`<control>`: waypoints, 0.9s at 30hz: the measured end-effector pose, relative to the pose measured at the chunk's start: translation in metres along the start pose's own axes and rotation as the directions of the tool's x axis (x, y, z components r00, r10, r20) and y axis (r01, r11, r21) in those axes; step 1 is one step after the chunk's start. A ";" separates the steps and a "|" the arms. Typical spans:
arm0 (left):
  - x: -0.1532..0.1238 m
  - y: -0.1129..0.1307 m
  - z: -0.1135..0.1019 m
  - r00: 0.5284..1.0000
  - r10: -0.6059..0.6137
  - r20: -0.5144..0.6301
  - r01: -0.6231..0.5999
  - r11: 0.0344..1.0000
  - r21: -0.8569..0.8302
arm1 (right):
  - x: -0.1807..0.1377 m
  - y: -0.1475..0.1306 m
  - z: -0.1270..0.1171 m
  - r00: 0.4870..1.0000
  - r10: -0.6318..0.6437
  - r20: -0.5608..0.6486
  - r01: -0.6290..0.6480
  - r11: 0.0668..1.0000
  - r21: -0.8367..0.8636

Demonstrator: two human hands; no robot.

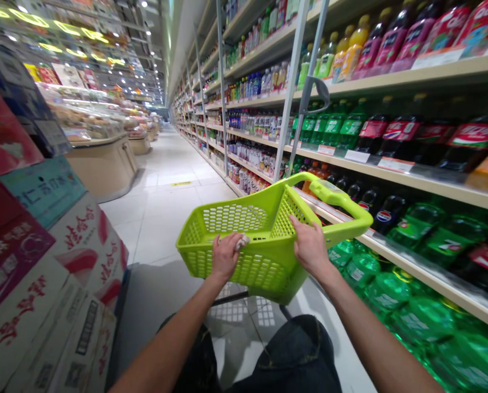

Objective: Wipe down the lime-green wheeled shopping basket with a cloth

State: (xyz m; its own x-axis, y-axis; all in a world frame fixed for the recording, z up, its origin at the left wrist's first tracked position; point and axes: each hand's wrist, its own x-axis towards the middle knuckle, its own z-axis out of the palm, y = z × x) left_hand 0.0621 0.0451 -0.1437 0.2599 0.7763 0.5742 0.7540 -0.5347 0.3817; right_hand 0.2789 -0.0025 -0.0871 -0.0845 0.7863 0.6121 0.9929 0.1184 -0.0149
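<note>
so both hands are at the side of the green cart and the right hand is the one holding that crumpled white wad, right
Not quite: the head view shows the crumpled white wad in the left hand, not the right hand. Both are indeed at the side of the green cart.
</note>
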 end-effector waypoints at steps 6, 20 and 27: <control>0.009 0.031 0.019 0.981 0.194 0.020 -0.193 0.980 -0.040 | -0.010 -0.035 0.012 0.991 -0.108 0.083 0.107 0.994 0.016; -0.009 -0.016 0.005 0.987 0.147 -0.062 -0.147 0.989 0.001 | -0.014 -0.048 0.024 0.997 -0.071 0.031 0.072 0.997 -0.028; -0.017 -0.071 -0.022 0.996 0.043 -0.072 -0.039 0.997 0.064 | -0.010 -0.038 0.029 0.997 -0.072 0.018 0.073 0.996 -0.051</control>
State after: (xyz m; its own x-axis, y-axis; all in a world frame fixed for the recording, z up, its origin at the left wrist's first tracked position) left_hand -0.0089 0.0632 -0.1648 0.2484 0.7265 0.6407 0.7803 -0.5420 0.3120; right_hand 0.2395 0.0025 -0.1154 -0.1575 0.7867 0.5969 0.9870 0.1445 0.0699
